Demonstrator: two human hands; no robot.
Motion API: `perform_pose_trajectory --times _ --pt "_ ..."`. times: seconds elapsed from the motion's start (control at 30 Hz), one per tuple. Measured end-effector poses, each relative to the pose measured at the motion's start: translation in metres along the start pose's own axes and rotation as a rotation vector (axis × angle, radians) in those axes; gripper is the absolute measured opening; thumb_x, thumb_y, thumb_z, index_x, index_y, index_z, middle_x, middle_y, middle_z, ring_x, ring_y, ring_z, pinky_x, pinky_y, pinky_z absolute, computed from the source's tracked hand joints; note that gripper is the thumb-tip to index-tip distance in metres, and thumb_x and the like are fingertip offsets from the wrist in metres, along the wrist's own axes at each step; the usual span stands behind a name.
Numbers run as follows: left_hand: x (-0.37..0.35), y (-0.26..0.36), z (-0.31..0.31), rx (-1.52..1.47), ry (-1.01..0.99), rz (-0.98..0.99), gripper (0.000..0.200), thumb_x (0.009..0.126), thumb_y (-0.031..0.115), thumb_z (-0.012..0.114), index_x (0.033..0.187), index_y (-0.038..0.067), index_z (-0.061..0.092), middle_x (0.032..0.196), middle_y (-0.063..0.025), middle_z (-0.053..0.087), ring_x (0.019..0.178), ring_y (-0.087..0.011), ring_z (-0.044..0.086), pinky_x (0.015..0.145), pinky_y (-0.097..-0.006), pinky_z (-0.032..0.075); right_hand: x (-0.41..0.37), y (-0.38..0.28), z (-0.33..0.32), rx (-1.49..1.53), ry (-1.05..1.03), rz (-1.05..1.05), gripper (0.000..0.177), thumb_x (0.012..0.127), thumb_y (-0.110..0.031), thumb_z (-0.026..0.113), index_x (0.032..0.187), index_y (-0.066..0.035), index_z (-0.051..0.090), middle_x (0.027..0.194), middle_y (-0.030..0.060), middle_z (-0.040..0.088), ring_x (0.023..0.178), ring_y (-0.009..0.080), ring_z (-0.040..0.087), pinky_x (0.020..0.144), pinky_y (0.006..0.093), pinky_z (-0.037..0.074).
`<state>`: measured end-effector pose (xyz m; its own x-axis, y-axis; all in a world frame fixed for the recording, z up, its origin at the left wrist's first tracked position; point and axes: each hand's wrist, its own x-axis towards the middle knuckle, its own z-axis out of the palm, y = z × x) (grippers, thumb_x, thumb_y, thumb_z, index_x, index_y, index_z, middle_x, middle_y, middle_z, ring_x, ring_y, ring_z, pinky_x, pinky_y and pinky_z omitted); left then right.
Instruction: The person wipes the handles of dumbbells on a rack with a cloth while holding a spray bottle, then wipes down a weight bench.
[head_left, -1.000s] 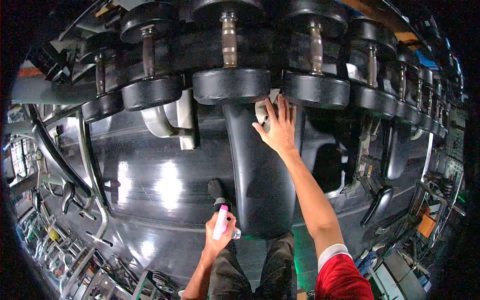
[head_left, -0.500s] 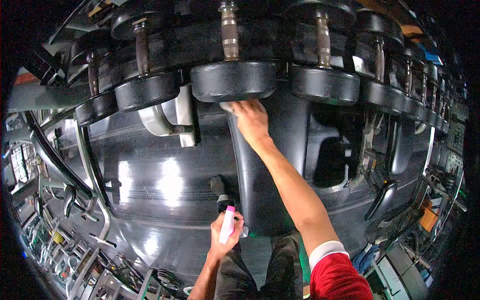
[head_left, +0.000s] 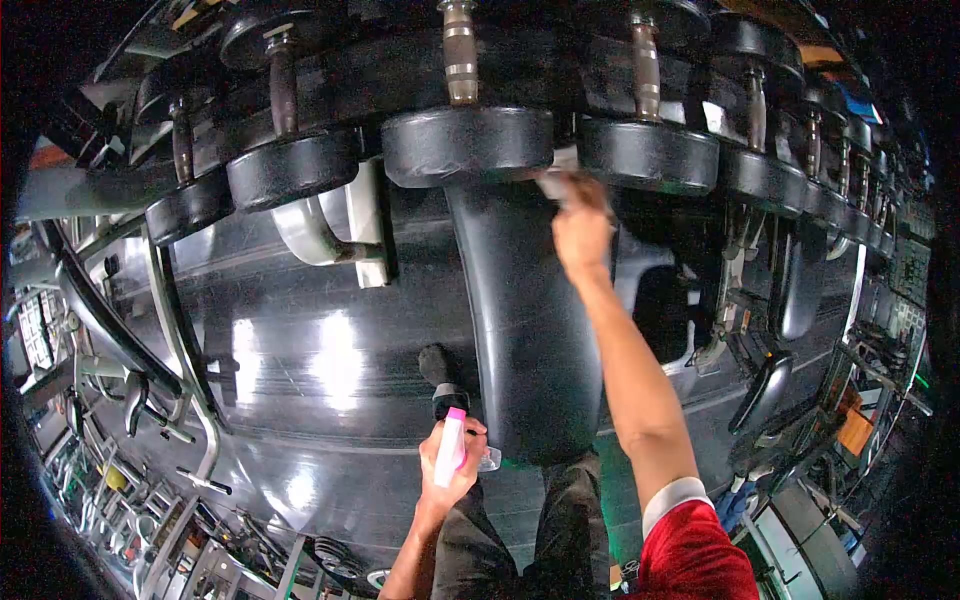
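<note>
A pink and white spray bottle (head_left: 452,448) is in my left hand (head_left: 447,470), whose fingers wrap round it low in the view, beside the black padded bench (head_left: 535,330). My right hand (head_left: 583,228) reaches up, blurred, with a pale cloth (head_left: 554,184) pinched at its fingertips. The cloth is near the gap between the large centre dumbbell (head_left: 467,147) and the dumbbell to its right (head_left: 648,157). The far end of the bench lies under the centre dumbbell's head.
More black dumbbells (head_left: 293,170) line the rack in a curve to both sides. A silver curved frame (head_left: 320,240) stands left of the bench. Gym machines (head_left: 180,330) fill the left side, and a black pad (head_left: 763,392) is at the right.
My right hand has moved right with the cloth, from under the centre dumbbell to the gap beside it. My left hand has barely moved.
</note>
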<state>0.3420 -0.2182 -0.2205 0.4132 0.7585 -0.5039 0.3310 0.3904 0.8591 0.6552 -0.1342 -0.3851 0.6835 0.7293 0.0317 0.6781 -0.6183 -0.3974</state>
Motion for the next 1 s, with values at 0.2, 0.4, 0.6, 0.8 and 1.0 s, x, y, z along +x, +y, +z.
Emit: perform_pose_trajectory --times 0.2,0.4,0.6,0.8,1.0 --pt "-0.005 0.016 0.005 0.049 0.031 -0.125 0.013 0.084 0.000 0.058 0.096 0.000 0.053 0.084 -0.0070 0.062 0.067 -0.0154 0.065 0.063 -0.0301 0.052 0.012 -0.111 0.052 -0.073 -0.038 -0.740 0.034 0.082 -0.015 0.052 0.113 -0.023 0.063 0.117 -0.0010 0.061 0.104 0.0230 0.060 0.089 0.0426 0.049" --pt "-0.006 0.004 0.008 0.060 0.010 -0.097 0.012 0.084 -0.002 0.057 0.095 -0.001 0.053 0.087 -0.0090 0.062 0.065 -0.0160 0.065 0.064 -0.0300 0.053 0.021 -0.038 0.008 0.019 -0.146 -0.683 0.041 0.079 -0.006 0.052 0.115 -0.025 0.059 0.122 -0.0012 0.054 0.109 0.0262 0.055 0.087 0.0387 0.052" --pt "-0.018 0.001 0.016 -0.043 -0.021 -0.080 0.010 0.083 -0.005 0.055 0.092 -0.003 0.054 0.086 -0.0110 0.061 0.065 -0.0169 0.064 0.063 -0.0308 0.053 0.014 0.096 -0.026 0.241 -0.007 -0.012 0.039 0.079 0.003 0.049 0.112 -0.014 0.060 0.107 0.0142 0.063 0.099 0.0366 0.060 0.082 0.0421 0.049" --pt "-0.011 -0.003 0.005 0.013 -0.035 -0.106 0.007 0.084 -0.005 0.055 0.091 -0.003 0.053 0.089 -0.0110 0.060 0.067 -0.0172 0.064 0.063 -0.0314 0.053 0.061 0.127 0.025 0.641 -0.036 0.577 0.016 0.082 -0.017 0.063 0.086 -0.003 0.057 0.080 0.0161 0.063 0.077 0.0276 0.063 0.068 0.0383 0.047" --pt "-0.011 -0.014 -0.003 0.016 0.032 -0.074 0.015 0.085 0.007 0.063 0.093 -0.002 0.054 0.084 -0.0104 0.066 0.063 -0.0137 0.064 0.058 -0.0275 0.051 0.016 0.091 0.009 0.234 0.177 0.139 0.027 0.091 -0.017 0.053 0.113 -0.001 0.053 0.114 0.0236 0.058 0.103 0.0433 0.055 0.088 0.0454 0.046"
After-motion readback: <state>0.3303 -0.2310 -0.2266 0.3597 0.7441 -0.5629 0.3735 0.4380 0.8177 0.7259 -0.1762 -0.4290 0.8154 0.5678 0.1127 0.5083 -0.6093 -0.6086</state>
